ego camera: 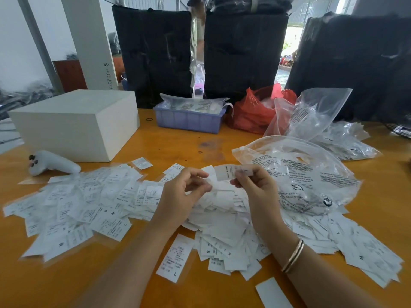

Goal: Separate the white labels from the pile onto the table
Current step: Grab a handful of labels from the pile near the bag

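Maybe the thin label (231,172) pinched by the right hand (255,187) could slip back onto the pile (218,218), since the left hand (184,192) curled loosely, holding nothing.

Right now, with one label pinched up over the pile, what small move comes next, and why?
Probably carry that label leftward and lay it on the spread labels. The right hand pinches it above the pile, so it is already separated; the left hand hovers beside it holding nothing.
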`<state>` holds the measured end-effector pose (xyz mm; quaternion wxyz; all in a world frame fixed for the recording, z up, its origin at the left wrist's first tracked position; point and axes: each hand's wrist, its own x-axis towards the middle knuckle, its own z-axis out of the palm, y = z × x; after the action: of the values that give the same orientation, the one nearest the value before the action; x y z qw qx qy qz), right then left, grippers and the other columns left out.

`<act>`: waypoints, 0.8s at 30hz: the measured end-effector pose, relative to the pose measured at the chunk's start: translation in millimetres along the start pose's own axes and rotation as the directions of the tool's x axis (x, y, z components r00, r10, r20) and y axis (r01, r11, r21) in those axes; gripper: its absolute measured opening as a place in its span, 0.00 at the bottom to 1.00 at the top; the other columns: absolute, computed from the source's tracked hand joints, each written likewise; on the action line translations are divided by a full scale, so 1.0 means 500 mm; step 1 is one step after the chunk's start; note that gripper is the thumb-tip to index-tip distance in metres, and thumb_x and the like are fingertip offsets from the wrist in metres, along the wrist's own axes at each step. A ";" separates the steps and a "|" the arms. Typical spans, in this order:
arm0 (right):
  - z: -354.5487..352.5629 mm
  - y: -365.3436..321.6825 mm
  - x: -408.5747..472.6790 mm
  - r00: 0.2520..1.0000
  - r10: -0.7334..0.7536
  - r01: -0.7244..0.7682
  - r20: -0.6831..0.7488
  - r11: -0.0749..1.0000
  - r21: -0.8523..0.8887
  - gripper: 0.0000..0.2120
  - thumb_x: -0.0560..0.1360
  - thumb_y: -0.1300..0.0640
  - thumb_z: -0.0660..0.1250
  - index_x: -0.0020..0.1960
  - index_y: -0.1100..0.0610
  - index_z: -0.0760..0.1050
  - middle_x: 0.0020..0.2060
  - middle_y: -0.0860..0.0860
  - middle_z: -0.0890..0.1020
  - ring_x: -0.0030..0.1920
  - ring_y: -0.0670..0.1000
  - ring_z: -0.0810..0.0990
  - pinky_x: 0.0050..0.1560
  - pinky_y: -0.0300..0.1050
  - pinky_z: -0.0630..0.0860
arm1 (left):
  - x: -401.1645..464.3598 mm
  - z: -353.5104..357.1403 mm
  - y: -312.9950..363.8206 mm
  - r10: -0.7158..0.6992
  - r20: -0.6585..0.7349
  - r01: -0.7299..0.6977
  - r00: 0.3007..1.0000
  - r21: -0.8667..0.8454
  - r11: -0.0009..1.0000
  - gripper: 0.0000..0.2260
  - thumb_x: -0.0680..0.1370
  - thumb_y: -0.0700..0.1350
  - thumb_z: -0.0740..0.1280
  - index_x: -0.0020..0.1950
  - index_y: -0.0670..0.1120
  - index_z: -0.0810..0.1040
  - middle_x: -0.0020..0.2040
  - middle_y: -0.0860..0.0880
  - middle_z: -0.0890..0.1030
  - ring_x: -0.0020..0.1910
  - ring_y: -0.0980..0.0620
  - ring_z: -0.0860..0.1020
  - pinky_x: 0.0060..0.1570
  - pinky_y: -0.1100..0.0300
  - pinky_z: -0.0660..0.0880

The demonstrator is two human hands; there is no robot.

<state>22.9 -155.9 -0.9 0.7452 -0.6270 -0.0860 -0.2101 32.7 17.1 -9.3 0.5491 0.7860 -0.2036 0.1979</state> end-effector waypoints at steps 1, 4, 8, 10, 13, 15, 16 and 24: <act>0.002 0.001 -0.002 1.000 -0.002 0.002 0.006 1.000 -0.011 0.07 0.75 0.65 0.67 0.41 0.56 0.77 0.33 0.51 0.81 0.37 0.47 0.80 0.40 0.36 0.76 | 0.000 0.000 0.000 0.002 0.002 -0.002 1.000 0.003 1.000 0.10 0.74 0.44 0.72 0.48 0.58 0.76 0.41 0.64 0.82 0.44 0.64 0.80 0.43 0.74 0.74; 0.007 0.003 -0.007 1.000 -0.003 0.003 0.025 0.999 -0.035 0.05 0.74 0.66 0.67 0.42 0.57 0.77 0.34 0.50 0.81 0.37 0.47 0.81 0.40 0.36 0.76 | 0.000 -0.002 -0.002 0.002 -0.004 -0.002 1.000 0.004 1.000 0.10 0.74 0.44 0.72 0.48 0.58 0.76 0.41 0.64 0.82 0.45 0.63 0.80 0.42 0.74 0.74; 0.005 0.001 -0.007 0.999 -0.016 0.017 0.030 0.999 -0.028 0.05 0.75 0.66 0.67 0.42 0.58 0.77 0.34 0.49 0.81 0.37 0.47 0.81 0.40 0.36 0.76 | -0.002 -0.003 0.000 0.001 -0.004 -0.001 1.000 0.003 1.000 0.10 0.74 0.45 0.72 0.48 0.58 0.76 0.42 0.64 0.82 0.45 0.63 0.80 0.43 0.73 0.74; 0.007 0.000 -0.008 0.999 -0.025 0.027 0.048 0.999 -0.026 0.05 0.75 0.66 0.67 0.42 0.58 0.77 0.34 0.48 0.81 0.37 0.46 0.81 0.40 0.35 0.76 | -0.001 -0.003 0.001 -0.009 -0.003 0.009 1.000 0.003 1.000 0.10 0.73 0.45 0.72 0.48 0.58 0.76 0.42 0.65 0.82 0.46 0.63 0.80 0.42 0.73 0.74; 0.012 0.000 -0.010 0.994 -0.050 0.055 0.097 0.998 -0.044 0.08 0.75 0.68 0.66 0.42 0.57 0.77 0.34 0.45 0.82 0.37 0.44 0.81 0.39 0.33 0.76 | -0.002 -0.004 0.001 -0.007 0.001 0.007 1.000 0.004 1.000 0.11 0.73 0.44 0.72 0.48 0.58 0.75 0.42 0.65 0.82 0.46 0.64 0.80 0.43 0.71 0.76; 0.011 0.002 -0.009 0.990 -0.067 0.076 0.122 0.994 -0.073 0.09 0.75 0.68 0.66 0.42 0.56 0.77 0.35 0.45 0.82 0.38 0.46 0.81 0.41 0.35 0.77 | -0.003 -0.004 0.001 -0.007 0.004 0.007 1.000 0.003 1.000 0.11 0.73 0.45 0.72 0.47 0.59 0.74 0.43 0.64 0.82 0.46 0.64 0.80 0.44 0.69 0.77; 0.009 0.004 -0.009 0.989 -0.069 0.082 0.131 0.992 -0.096 0.09 0.75 0.68 0.66 0.42 0.56 0.78 0.34 0.46 0.81 0.38 0.47 0.82 0.41 0.36 0.77 | -0.003 -0.004 0.002 -0.006 0.000 0.006 1.000 -0.003 1.000 0.10 0.73 0.45 0.72 0.48 0.59 0.74 0.43 0.64 0.82 0.46 0.64 0.80 0.44 0.69 0.77; -0.005 0.004 -0.006 0.966 -0.067 0.147 0.248 0.936 -0.321 0.12 0.77 0.67 0.63 0.46 0.51 0.79 0.35 0.45 0.80 0.36 0.40 0.78 0.39 0.33 0.74 | -0.002 -0.005 0.000 -0.015 0.019 0.016 1.000 -0.077 0.997 0.08 0.73 0.48 0.71 0.49 0.58 0.76 0.41 0.56 0.82 0.45 0.60 0.80 0.43 0.70 0.76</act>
<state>20.8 -157.6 -4.5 0.5991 -0.7598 -0.1699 -0.1869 31.5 19.6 -9.3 0.5785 0.7677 -0.2101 0.1786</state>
